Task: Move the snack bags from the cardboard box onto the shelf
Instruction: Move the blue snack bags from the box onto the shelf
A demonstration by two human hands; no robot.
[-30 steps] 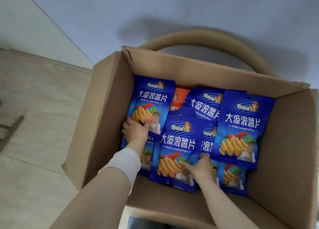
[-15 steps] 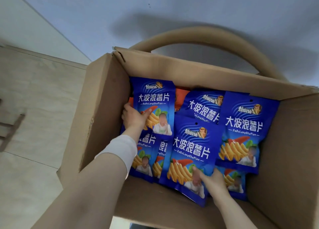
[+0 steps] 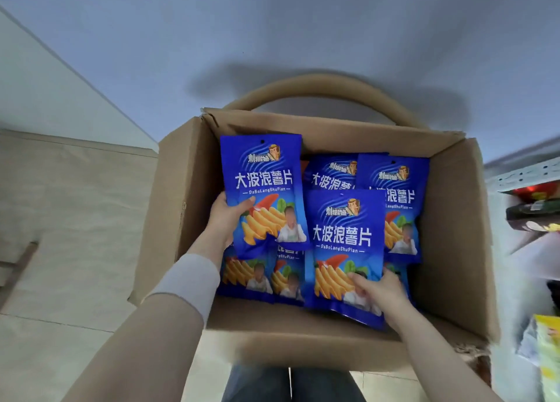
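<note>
head view, looking down. the left hand [image 3: 225, 217] enters from 7 o'clock, with a pale sleeve ending at the wrist. it grips the left bag [image 3: 263, 174] by its 9 o'clock edge, thumb across the front and fingers behind. the bag stands upright, top toward 12 o'clock. the right hand [image 3: 378, 292] enters from 5 o'clock and pinches the right bag [image 3: 345, 238] at its 5 o'clock corner, thumb on the front. this bag is also upright. both bags sit within the walls of the open cardboard box [image 3: 448, 220]. each blue bag reads "大波浪薯片" in white, with "dabolangshupian" in small letters below and a picture of ridged chips. the logo at the top is too fine to read. more bags [image 3: 394, 177] lie in the box beneath and behind them. the box walls stand on all four sides, the top is open, and bare cardboard shows along the 3 o'clock wall. the shelf [image 3: 521, 171] sits at 3 o'clock of the view, near the box, blurred. tiled floor [image 3: 60, 220] lies at 9 o'clock.
</note>
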